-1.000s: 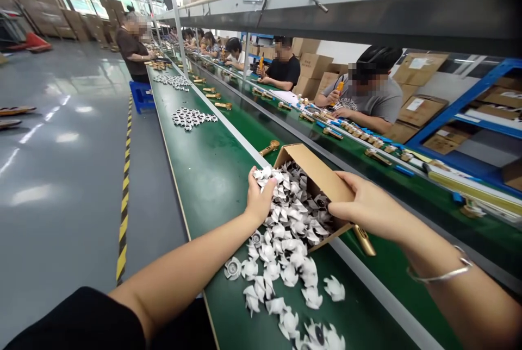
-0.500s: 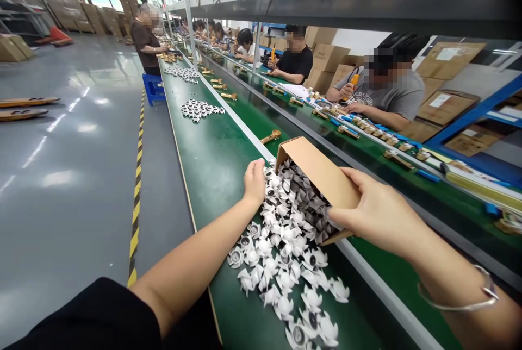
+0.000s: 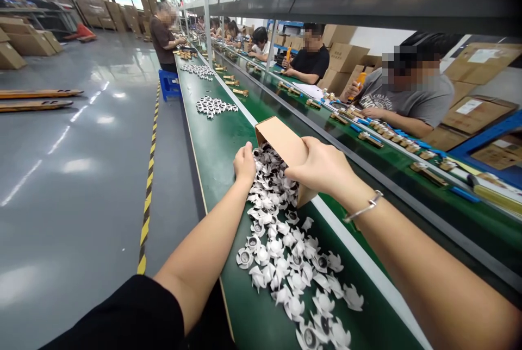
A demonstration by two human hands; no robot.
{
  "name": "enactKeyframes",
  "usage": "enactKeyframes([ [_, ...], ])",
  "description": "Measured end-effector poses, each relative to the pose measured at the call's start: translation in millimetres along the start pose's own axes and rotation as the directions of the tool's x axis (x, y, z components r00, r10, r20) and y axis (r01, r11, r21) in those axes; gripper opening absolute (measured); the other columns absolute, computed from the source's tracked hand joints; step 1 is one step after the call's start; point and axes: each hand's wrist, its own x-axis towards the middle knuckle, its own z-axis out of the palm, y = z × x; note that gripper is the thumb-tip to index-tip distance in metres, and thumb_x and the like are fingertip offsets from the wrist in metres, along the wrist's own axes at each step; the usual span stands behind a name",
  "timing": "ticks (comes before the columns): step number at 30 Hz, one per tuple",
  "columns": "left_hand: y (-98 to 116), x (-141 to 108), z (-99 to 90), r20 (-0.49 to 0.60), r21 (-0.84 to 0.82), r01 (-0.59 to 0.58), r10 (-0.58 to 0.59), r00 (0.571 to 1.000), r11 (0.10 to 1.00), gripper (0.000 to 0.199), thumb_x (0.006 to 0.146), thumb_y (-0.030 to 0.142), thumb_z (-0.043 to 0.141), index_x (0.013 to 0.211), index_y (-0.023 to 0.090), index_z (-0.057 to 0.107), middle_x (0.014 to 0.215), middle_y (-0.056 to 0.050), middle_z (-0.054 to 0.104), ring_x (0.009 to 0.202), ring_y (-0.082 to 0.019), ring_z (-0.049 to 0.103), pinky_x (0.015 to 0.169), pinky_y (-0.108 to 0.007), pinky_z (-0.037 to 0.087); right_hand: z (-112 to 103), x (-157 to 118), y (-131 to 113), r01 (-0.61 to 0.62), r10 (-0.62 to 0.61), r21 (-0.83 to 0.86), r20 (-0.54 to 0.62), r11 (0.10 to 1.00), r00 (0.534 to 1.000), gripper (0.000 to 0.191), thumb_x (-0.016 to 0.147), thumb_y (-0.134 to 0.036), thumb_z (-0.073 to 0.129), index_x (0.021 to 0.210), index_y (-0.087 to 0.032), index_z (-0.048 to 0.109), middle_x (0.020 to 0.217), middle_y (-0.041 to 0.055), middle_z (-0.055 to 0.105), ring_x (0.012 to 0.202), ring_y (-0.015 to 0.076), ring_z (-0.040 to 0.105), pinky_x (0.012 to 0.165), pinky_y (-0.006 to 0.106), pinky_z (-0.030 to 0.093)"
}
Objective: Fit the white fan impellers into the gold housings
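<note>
My right hand (image 3: 326,166) grips a small cardboard box (image 3: 281,135) from above, thumb on the near side. The box is tipped with its open side toward the left, just above the green bench top (image 3: 218,162). White plastic impellers (image 3: 275,247) with curved blades spill from it into a long heap; some show dark round centres. At the heap's left edge stands my left hand (image 3: 244,164), held on edge with the thumb up and nothing visible in it. Its other fingers are partly hidden, resting against or very near the impellers.
Farther along the bench lie two flat groups of white impellers (image 3: 214,105). A pale rail (image 3: 330,219) divides the bench from the conveyor, which carries brass-coloured parts (image 3: 240,92). Across the line sit co-workers (image 3: 411,89); another person (image 3: 163,35) is near a blue stool (image 3: 169,85).
The box and my right hand have moved left and away from me, and more impellers lie where the box was. My left hand has shifted slightly forward. The view has turned a little left.
</note>
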Motion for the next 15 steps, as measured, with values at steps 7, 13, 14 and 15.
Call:
enactKeyframes([
  [7, 1.5, 18.1, -13.4, 0.056, 0.112, -0.069, 0.063, 0.996, 0.991, 0.033, 0.098, 0.038, 0.061, 0.123, 0.016, 0.062, 0.125, -0.010, 0.064, 0.109, -0.023, 0.065, 0.093, -0.045, 0.056, -6.2, -4.3, 5.5, 0.025, -0.023, -0.061, 0.023, 0.998, 0.999, 0.076, 0.065, -0.049, 0.069, 0.133, -0.020, 0.054, 0.103, 0.0106, 0.071, 0.082, 0.0304, 0.067, 0.059, 0.033, 0.042],
  [13, 2.1, 20.6, -12.6, 0.129, 0.187, -0.092, 0.069, 0.989, 0.978, 0.033, 0.098, 0.039, 0.060, 0.123, 0.016, 0.062, 0.125, -0.010, 0.064, 0.108, -0.023, 0.065, 0.093, -0.045, 0.056, -25.5, -34.0, 30.4, -0.041, 0.043, -0.160, 0.012, 0.986, 0.999, 0.079, 0.063, -0.049, 0.071, 0.136, -0.020, 0.054, 0.102, 0.0129, 0.071, 0.080, 0.0336, 0.067, 0.058, 0.035, 0.041],
  [14, 2.2, 20.1, -12.5, 0.134, 0.196, -0.091, 0.065, 0.989, 0.976, 0.034, 0.098, 0.039, 0.061, 0.123, 0.016, 0.062, 0.125, -0.010, 0.064, 0.108, -0.023, 0.065, 0.093, -0.045, 0.056, -26.5, -38.2, 31.0, -0.046, 0.048, -0.185, 0.006, 0.982, 0.999, 0.081, 0.063, -0.050, 0.071, 0.136, -0.020, 0.054, 0.102, 0.0132, 0.071, 0.080, 0.0342, 0.067, 0.058, 0.035, 0.041],
  [15, 2.4, 19.5, -12.5, 0.137, 0.204, -0.088, 0.060, 0.989, 0.975, 0.034, 0.098, 0.039, 0.061, 0.123, 0.016, 0.062, 0.125, -0.010, 0.064, 0.108, -0.023, 0.065, 0.093, -0.045, 0.056, -26.4, -41.8, 30.0, -0.047, 0.047, -0.209, -0.004, 0.977, 0.999, 0.082, 0.064, -0.051, 0.071, 0.137, -0.019, 0.053, 0.101, 0.0136, 0.071, 0.080, 0.0345, 0.067, 0.058, 0.035, 0.041],
])
